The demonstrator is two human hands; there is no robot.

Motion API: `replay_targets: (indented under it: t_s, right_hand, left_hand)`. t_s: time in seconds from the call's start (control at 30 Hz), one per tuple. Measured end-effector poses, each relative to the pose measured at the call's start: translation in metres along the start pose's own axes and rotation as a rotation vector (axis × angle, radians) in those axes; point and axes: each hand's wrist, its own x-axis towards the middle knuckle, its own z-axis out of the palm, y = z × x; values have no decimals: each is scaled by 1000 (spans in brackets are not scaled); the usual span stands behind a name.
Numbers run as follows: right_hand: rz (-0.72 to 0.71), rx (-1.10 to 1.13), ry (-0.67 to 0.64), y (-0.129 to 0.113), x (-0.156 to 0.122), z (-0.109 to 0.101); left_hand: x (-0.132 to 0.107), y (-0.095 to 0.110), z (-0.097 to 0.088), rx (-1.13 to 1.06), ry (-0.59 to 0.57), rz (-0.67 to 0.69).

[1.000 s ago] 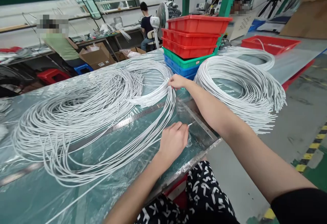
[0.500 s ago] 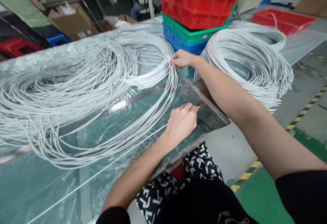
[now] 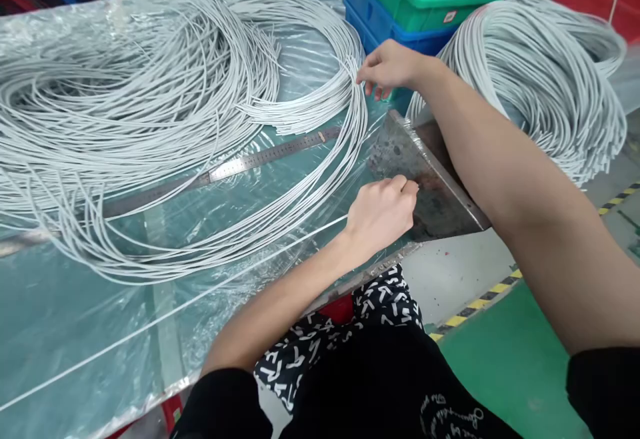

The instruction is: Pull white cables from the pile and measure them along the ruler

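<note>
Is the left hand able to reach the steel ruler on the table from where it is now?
Probably yes: the left hand rests near the ruler, with only loose white cables lying across the way, nothing solid.

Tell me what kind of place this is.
Likely a factory cable-cutting bench: big loops of white cable, a steel ruler on the plastic-covered table, stacked bins, hazard-striped floor.
</note>
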Motion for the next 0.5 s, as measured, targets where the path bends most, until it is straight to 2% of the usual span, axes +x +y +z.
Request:
replay_targets:
  t_s: [0.23,0.5]
  right_hand:
    - [9,-25,-2,-11,-13,1]
    - [-68,-42,19,6,-9,-5]
  left_hand:
    - [-1,3,1,1,3,22]
    - [3,7,1,-35,-46,15]
